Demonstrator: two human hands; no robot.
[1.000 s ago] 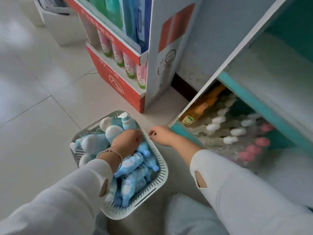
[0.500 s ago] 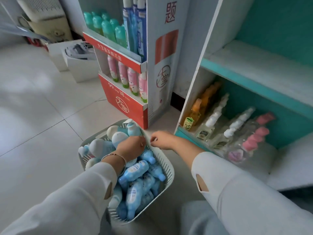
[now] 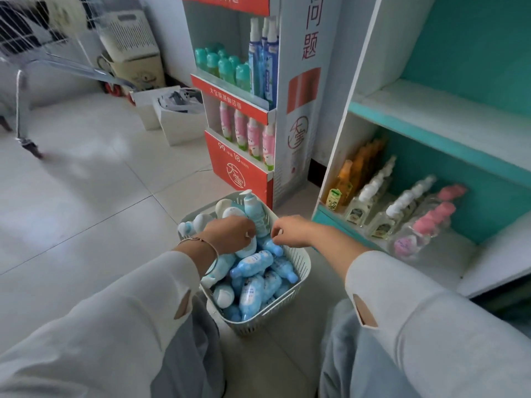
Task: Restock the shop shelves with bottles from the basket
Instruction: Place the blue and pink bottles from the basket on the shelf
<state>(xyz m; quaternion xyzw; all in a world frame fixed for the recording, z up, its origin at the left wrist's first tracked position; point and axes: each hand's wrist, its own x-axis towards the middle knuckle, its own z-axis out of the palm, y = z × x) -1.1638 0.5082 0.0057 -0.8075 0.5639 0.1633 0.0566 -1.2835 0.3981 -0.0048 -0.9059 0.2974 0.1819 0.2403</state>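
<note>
Basket [image 3: 301, 262] sits on the floor between the person's knees, packed with blue bottles [image 3: 253, 261]; left hand [image 3: 230, 235] is down in the pile, fingers curled round one of them; right hand [image 3: 290, 231] is at the far rim, fingers curled, can't tell if it's holding anything; shelf [image 3: 431, 116] is just to the right.

A shiny wire cart [image 3: 66, 64] stands on the white floor tiles [image 3: 86, 196]. Two white boxes [image 3: 178, 124] sit near a brown box [image 3: 140, 71], with maybe a white heater [image 3: 129, 38] on top.
</note>
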